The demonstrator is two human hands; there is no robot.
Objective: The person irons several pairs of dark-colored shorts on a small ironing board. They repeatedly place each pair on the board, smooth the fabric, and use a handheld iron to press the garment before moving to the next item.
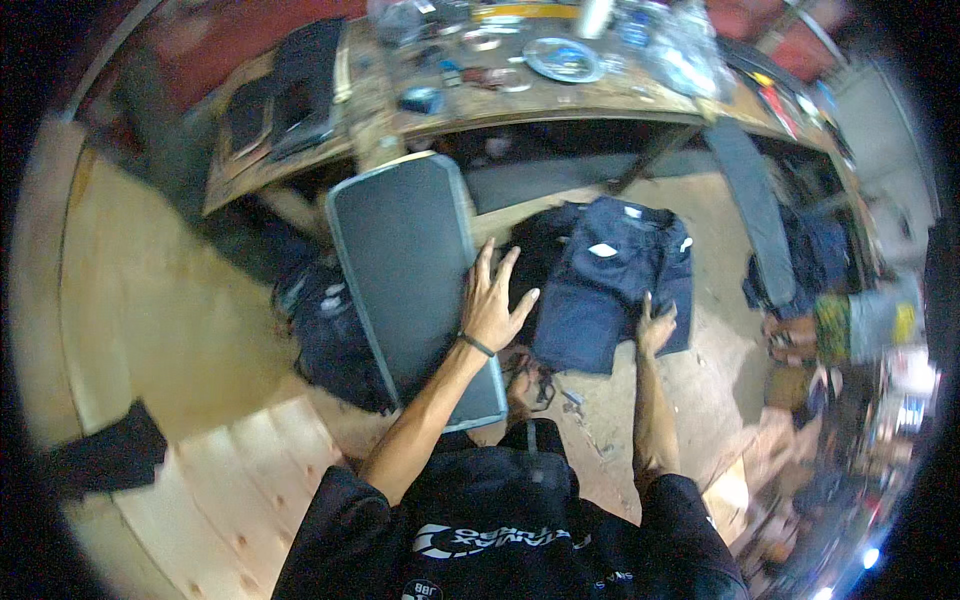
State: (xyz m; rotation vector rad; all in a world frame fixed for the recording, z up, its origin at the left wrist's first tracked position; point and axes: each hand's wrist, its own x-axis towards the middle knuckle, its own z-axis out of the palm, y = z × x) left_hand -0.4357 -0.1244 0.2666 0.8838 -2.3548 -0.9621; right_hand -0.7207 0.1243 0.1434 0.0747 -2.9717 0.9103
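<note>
My left hand (490, 305) is open, its fingers spread, at the right edge of a long dark padded board (405, 265) with a pale grey rim. A dark band circles that wrist. To its right lies a pair of navy blue shorts (600, 290), waistband toward the table, with a white label inside the waist and a white patch on the front. Over the lower right leg of the shorts is my right hand (655, 328), fingers apart and slightly blurred. A darker piece of cloth (540, 240) shows beside the shorts on their left.
Ahead stands a wooden table (480, 110) carrying a round tray (563, 60), plastic bags (690, 50) and small items. Dark garments (335, 330) are heaped left of the board. A narrow dark padded board (750, 200) juts from the table at right. Clutter fills the far right.
</note>
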